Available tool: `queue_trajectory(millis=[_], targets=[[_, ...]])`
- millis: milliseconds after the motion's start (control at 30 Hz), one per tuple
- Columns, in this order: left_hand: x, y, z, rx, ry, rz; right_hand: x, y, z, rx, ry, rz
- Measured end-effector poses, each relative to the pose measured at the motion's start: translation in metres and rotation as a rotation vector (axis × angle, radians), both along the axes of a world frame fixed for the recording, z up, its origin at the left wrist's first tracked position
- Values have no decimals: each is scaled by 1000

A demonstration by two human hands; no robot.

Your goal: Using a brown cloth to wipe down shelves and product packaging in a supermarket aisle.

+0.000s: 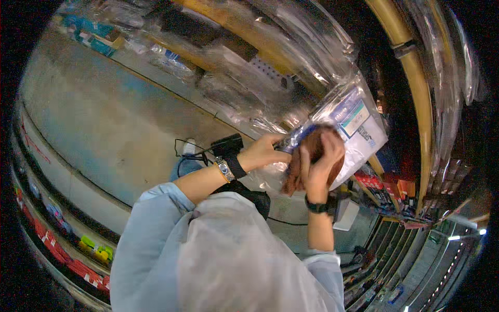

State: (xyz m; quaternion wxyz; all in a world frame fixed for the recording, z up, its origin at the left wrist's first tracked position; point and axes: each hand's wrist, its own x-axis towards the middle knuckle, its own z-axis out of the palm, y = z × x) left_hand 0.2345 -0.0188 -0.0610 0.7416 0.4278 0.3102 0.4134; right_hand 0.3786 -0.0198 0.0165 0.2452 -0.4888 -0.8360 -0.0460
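In the head view, my left hand (pixel 266 152) pinches the near edge of a clear plastic bag, by a dark blue strip (pixel 298 138). My right hand (pixel 325 158) is blurred, its fingers curled over a reddish-brown, cloth-like item (pixel 293 173). Whether that item is inside the bag or on top of it, I cannot tell. Past my right fingers extends a clear plastic package (pixel 362 134) with a white folded item and a blue-and-green printed label. A metal watch and a black strap are on my left wrist; a black band is on my right.
Shelves with plastic-wrapped packages (pixel 237 78) run along the far side. A yellow rack post (pixel 419 89) stands at right. Grey floor (pixel 101 113) stretches left. Red and yellow-green goods (pixel 95 249) line the lower left. A black device with a cable (pixel 227 146) is beside my left forearm.
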Motion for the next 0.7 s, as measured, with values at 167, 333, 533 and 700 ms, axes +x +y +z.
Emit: queue_trajectory(millis=[167,333,533,700], targets=[[7,-4,-11,106,-76,73,-5,98,37,171,253,-78],[6,-7,-9,181,-60,137,-18,71,22,151,14,-91],[15,-13,-20,63,-64,99,2,-16,8,-162,-192,73],[20,-24,-6,-77,-222,96,69,53,0,180,-84,-498]])
